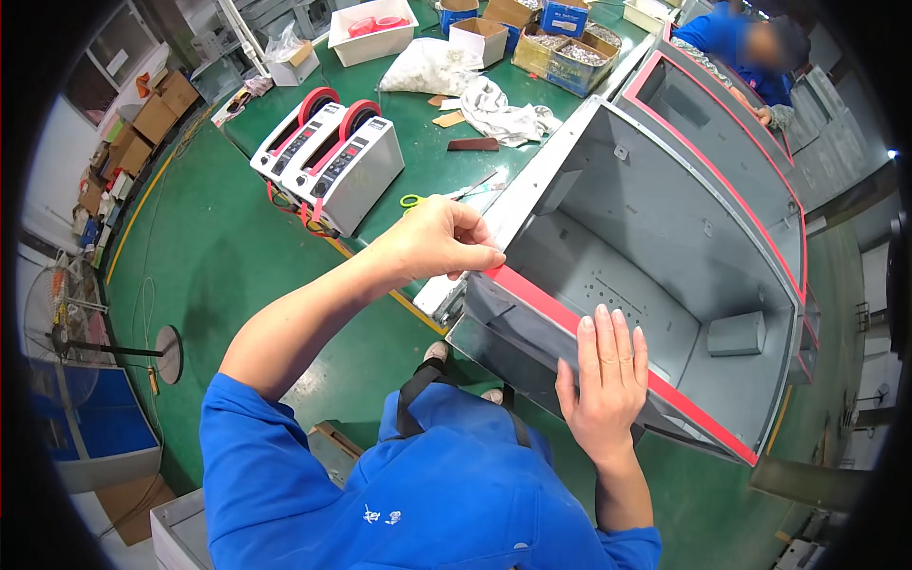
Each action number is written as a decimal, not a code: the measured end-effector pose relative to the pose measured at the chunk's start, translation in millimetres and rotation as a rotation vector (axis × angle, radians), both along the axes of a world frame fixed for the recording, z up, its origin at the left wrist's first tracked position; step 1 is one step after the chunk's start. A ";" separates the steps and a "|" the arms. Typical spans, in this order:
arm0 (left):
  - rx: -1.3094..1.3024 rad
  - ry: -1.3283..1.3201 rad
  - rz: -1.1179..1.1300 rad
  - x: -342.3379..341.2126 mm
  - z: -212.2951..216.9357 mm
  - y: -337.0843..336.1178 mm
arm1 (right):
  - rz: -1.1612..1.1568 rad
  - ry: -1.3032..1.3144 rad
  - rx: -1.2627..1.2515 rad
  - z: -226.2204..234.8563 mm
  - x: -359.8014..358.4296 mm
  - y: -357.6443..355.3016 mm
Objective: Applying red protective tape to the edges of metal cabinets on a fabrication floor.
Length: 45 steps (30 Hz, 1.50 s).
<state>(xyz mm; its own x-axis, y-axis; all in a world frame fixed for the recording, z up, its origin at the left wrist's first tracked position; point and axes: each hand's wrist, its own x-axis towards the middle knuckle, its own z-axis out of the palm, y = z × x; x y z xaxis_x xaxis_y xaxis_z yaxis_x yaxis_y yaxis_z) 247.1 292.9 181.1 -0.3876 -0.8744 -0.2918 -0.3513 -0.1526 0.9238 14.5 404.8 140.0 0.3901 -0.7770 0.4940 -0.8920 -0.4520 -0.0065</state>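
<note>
A grey sheet-metal cabinet (608,271) lies with its open side up in front of me, and a red adhesive strip (541,299) runs along its near rim. At the strip's left end, by the cabinet corner, my left hand (442,237) pinches it between thumb and fingers. My right hand (606,380) lies flat across the same rim farther right, fingers stretched out and side by side over the strip. Beyond my left hand, green-handled scissors (413,200) rest on the green bench, partly hidden by that hand.
Two white tape dispensers (356,176) with red rolls stand at left on the green table. Behind them are a white bin (370,33), a plastic bag (432,66), a white cloth (499,109) and boxes of small parts (570,62). A co-worker (731,47) leans over another red-edged cabinet (722,123).
</note>
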 end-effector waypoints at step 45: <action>-0.357 -0.103 -0.058 -1.1 -14.3 4.8 | -0.017 -0.005 0.011 1.1 1.7 -4.2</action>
